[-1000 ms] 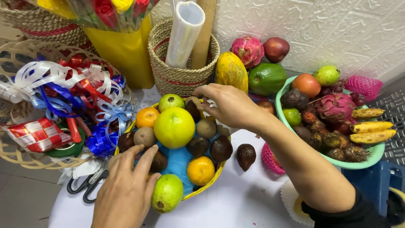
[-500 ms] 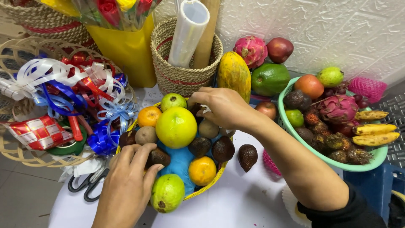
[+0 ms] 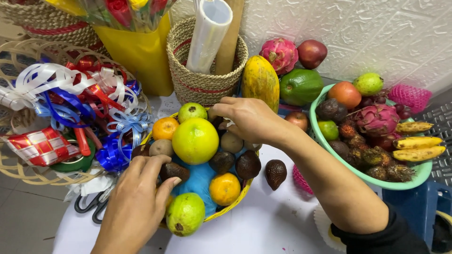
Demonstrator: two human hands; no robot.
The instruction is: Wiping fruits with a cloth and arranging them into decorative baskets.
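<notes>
- Far left of frame: a flat woven tray (image 3: 19, 171) carries ribbon bows (image 3: 70, 101); scissors (image 3: 94, 207) lie just below it on the white table (image 3: 263, 226). I treat this side as crowded, with no room to swing a wrist outward.
- Lower left: my left hand (image 3: 134, 197) rests on the near-left rim of the yellow fruit basket (image 3: 235, 200), fingers curled narrow, tips touching a dark brown fruit (image 3: 175, 170). Whether it actually grips that fruit I cannot tell. I judge a light steadying touch is enough; pressing would tip the basket.
- Centre: the basket sits mid-frame, with a large yellow-green citrus (image 3: 195, 140) on top, and oranges and a green guava (image 3: 185, 214) around it.
- Centre right: my right hand (image 3: 249, 120) hovers over the far rim, fingers bent down narrow among small brown fruits (image 3: 231, 142); what it pinches is hidden. I would seat pieces low, into gaps.
- Right: one loose dark fruit (image 3: 275, 173) lies on bare table, the only open room. A green tub (image 3: 358, 176) of fruit bounds the right edge.
</notes>
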